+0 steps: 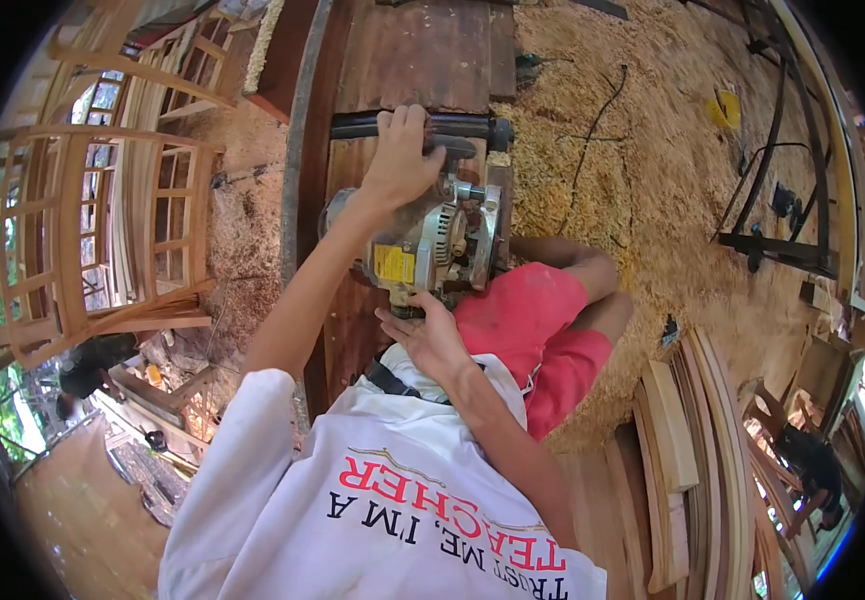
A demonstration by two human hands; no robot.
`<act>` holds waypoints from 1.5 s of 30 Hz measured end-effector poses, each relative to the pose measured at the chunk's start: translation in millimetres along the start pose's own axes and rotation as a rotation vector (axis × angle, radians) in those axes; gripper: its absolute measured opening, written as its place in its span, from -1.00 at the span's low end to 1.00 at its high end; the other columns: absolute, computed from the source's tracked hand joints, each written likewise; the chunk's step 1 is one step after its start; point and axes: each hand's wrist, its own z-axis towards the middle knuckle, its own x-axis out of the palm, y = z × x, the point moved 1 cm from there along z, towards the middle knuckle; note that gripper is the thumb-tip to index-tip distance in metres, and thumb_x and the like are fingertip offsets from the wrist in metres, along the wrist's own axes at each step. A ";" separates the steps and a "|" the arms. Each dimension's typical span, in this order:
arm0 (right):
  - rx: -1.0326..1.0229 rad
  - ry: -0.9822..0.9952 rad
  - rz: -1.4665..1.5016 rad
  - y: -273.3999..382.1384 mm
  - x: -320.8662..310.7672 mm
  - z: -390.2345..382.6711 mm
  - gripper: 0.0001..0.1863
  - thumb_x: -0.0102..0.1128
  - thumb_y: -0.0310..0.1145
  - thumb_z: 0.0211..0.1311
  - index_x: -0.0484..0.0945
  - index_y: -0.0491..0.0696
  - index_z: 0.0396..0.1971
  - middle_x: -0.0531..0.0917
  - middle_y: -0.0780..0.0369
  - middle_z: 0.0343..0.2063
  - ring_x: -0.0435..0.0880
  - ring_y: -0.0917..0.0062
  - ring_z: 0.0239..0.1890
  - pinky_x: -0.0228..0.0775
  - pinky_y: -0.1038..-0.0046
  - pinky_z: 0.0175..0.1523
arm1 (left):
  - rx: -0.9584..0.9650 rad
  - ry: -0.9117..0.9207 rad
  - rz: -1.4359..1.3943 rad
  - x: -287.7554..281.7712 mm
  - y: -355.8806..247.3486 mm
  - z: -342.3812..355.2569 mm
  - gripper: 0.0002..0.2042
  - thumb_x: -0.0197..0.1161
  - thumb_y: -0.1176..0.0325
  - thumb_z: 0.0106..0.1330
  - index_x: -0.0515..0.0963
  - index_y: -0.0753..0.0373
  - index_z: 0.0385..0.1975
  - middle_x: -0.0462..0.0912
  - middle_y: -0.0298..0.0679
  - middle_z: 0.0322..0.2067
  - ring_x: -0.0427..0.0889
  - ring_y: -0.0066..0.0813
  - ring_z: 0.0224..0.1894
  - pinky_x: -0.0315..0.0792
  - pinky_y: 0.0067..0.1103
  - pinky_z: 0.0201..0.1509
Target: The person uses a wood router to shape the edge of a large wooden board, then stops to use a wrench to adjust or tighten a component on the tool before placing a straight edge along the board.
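A grey metal power tool [432, 250] with a vented motor housing and a yellow label lies on a reddish-brown wooden board [407, 60]; its exact kind cannot be made out. Across its far end runs a thick black bar [357, 125]. My left hand [402, 160] reaches over the tool, its fingers curled over this bar and its thumb out to the right. At the tool's near end is my right hand [434, 340], fingers and thumb apart, the thumb touching or very near the housing.
Wood shavings [592, 150] cover the floor, with a dark cord [592, 135] across them. Wooden window frames [112, 200] stand at left, stacked planks [682, 470] at lower right. A yellow container [723, 109] and a dark metal frame [777, 245] are at right. Other people are at both sides.
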 end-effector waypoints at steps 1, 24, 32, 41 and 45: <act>-0.006 -0.003 0.012 0.2 1.2 -1.6 -0.63 0.08 -0.32 0.32 0.43 -0.14 0.07 0.54 0.16 0.02 0.62 0.23 0.08 0.37 0.20 0.25 | 0.015 0.004 0.053 -5.9 -2.7 -6.0 -0.65 0.30 0.41 0.15 0.37 0.38 -0.12 0.45 0.06 -0.20 0.36 0.06 -0.04 0.29 -0.15 0.11; -0.233 -0.150 -0.201 4.7 1.8 -15.0 -0.60 -0.04 -0.13 0.53 0.50 -0.20 0.00 0.73 0.03 -0.17 0.78 0.26 -0.15 0.55 0.32 -0.08 | -0.407 -0.094 0.108 -87.3 41.2 -200.1 -0.61 0.23 0.27 0.39 0.43 0.28 0.15 0.49 0.07 -0.04 0.60 0.12 -0.11 0.49 -0.18 -0.01; -0.367 -0.137 -0.448 40.8 -9.9 -11.9 -0.48 -0.02 -0.06 0.54 0.45 -0.36 -0.11 0.69 -0.09 -0.28 0.80 0.24 -0.26 0.64 0.36 -0.12 | -0.719 -0.145 -0.258 -43.6 32.6 -234.6 -0.51 -0.05 0.27 0.56 0.17 0.20 0.44 0.35 0.10 0.28 0.46 0.10 0.26 0.33 -0.24 0.32; -0.353 -0.031 -0.368 39.6 -29.8 -3.2 -0.65 0.02 -0.20 0.52 0.43 -0.26 -0.11 0.68 0.01 -0.30 0.79 0.23 -0.28 0.66 0.29 -0.13 | -1.038 -0.201 -0.668 -24.8 64.6 -235.1 -0.51 -0.07 0.01 0.59 0.43 0.35 0.17 0.54 -0.31 -0.27 0.46 -0.56 -0.29 0.40 -0.59 -0.17; -0.330 -0.010 -0.368 43.2 -30.3 -3.8 -0.68 0.02 -0.24 0.51 0.44 -0.25 -0.09 0.69 0.03 -0.30 0.79 0.24 -0.27 0.65 0.27 -0.09 | -1.221 -0.044 -0.725 -48.5 62.2 -213.6 -0.51 -0.02 -0.10 0.55 0.50 0.24 0.08 0.39 -0.49 -0.53 0.32 -0.72 -0.51 0.24 -0.66 -0.41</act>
